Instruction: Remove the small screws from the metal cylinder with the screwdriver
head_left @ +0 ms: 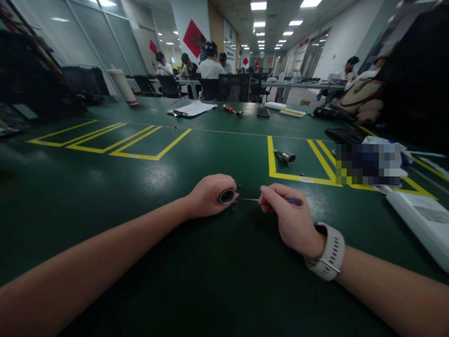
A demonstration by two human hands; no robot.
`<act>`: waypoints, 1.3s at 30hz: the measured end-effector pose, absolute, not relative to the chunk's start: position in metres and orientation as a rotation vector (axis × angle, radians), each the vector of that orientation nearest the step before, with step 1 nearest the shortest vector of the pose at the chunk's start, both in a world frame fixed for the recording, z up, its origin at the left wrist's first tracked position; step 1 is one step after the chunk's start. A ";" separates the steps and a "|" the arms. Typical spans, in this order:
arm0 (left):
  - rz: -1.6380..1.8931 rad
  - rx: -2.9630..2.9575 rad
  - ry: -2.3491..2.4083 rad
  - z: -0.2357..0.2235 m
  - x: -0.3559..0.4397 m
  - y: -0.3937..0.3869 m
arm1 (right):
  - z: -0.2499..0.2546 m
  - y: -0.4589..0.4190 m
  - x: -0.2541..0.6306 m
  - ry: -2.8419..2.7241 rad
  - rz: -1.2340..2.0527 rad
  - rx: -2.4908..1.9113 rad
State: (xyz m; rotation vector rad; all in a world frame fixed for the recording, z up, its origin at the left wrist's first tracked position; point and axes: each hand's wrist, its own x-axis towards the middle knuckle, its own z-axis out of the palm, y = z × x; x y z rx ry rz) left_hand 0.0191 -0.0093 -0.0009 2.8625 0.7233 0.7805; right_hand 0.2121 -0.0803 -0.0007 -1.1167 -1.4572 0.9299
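Observation:
My left hand [210, 194] is closed around a metal part with a round, cup-like opening [226, 196] facing me. My right hand [289, 210] grips a thin screwdriver [293, 201] by its dark purple handle. The slim shaft runs left toward the fingers of my left hand; whether its tip touches the metal part cannot be made out. Just beside my left hand lie a few tiny dark pieces like nuts, one of them a small ring [233, 210]. A similar metal part with a flared cup [286, 157] rests inside a yellow-taped box beyond my right hand.
Yellow tape outlines [136, 156] mark the green table [168, 281]. At the back are a clipboard with papers [196, 108], a red-handled tool [228, 108], a dark phone-like object [263, 112] and a white cylinder [122, 86]. A white case [421, 220] lies right. Several people sit farther off.

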 end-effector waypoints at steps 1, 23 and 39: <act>0.784 2.859 0.727 -0.001 0.019 -0.009 | -0.002 -0.080 0.213 -1.436 0.919 -1.086; 0.974 2.686 1.592 -0.003 0.013 -0.001 | 0.011 -0.083 0.208 -1.547 0.997 -1.259; 0.820 2.796 1.483 0.007 0.018 -0.018 | 0.007 -0.087 0.212 -1.190 1.236 -0.993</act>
